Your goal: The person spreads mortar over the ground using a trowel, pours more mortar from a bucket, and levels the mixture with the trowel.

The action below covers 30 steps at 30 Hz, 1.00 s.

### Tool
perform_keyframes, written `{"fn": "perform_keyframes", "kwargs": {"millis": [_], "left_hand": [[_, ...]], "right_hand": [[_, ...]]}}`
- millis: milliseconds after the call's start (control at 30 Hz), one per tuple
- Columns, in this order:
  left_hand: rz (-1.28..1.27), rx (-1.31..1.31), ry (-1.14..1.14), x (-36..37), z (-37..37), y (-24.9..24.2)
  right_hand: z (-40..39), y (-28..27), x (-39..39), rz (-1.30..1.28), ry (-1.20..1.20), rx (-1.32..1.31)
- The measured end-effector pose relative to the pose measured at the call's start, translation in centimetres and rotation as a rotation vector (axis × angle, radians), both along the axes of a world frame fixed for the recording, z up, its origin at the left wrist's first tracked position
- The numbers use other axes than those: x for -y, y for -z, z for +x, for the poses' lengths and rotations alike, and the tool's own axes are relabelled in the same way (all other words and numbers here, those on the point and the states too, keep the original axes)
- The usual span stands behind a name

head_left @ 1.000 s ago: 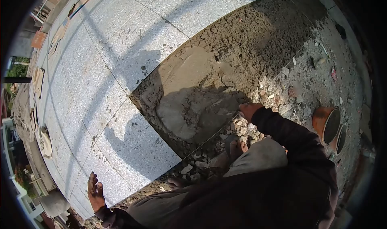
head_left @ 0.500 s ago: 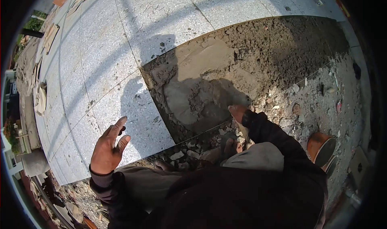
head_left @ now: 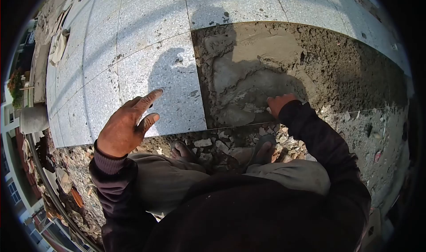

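My left hand (head_left: 126, 127) is held over the speckled white floor tile (head_left: 177, 105), its thumb and index finger apart and nothing in its grasp. Grey dust coats the index finger. At the near edge of the wet mortar bed (head_left: 253, 81), my right hand (head_left: 280, 105) is closed in a fist. Whatever it may grip is hidden by the fist and the shadow. Smooth, wet mortar lies just left of that fist, while rougher, crumbly mortar spreads to the far right. The tile's right edge borders the mortar.
Broken rubble (head_left: 222, 145) lies around my feet along the mortar's near side. More laid tiles (head_left: 151, 12) extend behind and to the left. A grey bucket-like container (head_left: 33, 120) stands at the far left. A thin line (head_left: 350, 113) runs along the mortar's near edge.
The view has shifted, so tiles and mortar appear farther right and higher. The rough dark patch in the near mortar now looks smoother. My right hand has turned into a tighter fist; my left stays spread.
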<state>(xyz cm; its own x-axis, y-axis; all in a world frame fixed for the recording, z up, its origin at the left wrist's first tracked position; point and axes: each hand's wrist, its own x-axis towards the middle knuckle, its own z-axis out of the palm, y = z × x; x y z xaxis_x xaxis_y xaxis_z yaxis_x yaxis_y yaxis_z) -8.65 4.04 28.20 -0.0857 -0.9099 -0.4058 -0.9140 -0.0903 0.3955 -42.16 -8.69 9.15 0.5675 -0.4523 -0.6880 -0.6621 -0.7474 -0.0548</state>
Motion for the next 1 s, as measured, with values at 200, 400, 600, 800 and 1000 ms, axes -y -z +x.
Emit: {"fn": "perform_keyframes", "kwargs": {"millis": [200,400,600,800,1000], "left_hand": [[0.000,-0.002,0.025,0.0,1.8,0.9],[-0.010,-0.066,0.058,0.3,0.5,0.1],[-0.086,-0.119,0.069,-0.2,0.3,0.0],[-0.078,-0.098,0.005,-1.3,0.5,-1.3],[-0.022,-0.168,-0.007,-0.2,0.6,-0.3]], "right_hand": [[-2.2,1.8,-5.1,0.097,0.248,0.015],[-7.6,2.4,-3.4,0.032,0.661,-0.111],[-15.6,5.9,-0.7,-0.227,0.920,0.019],[-9.3,1.4,-0.5,0.357,1.287,0.371],[-3.3,2.9,2.1,-0.100,0.678,0.126]]}}
